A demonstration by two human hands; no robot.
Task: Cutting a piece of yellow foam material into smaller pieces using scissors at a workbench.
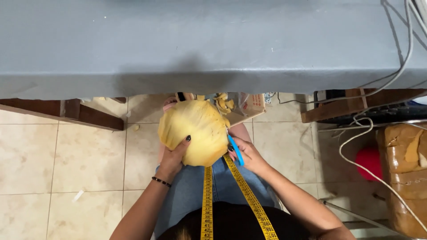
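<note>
- The left hand [175, 155] is spread wide under the near left side of a round yellow foam piece [194, 132], fingers curled up onto its face. It holds the piece in the air over the lap, below the near edge of the grey desk [213, 44]. With only one open palm carrying it, the piece could tip or roll off.
- The right hand [247, 154] is closed around blue-handled scissors [235, 150] at the right edge of the foam. The blades are hidden, so I cannot tell how far they are parted. If the foam turns, the cut could wander inward.
- The left fingertips sit on the same surface being trimmed; a slip could bring the blades toward them.
- The yellow tape measure [207, 195] hangs from the neck just beside the scissors and could get snagged or nicked.
- Yellow scraps [222, 103] lie on the floor beyond the knees; more offcuts may scatter there.
</note>
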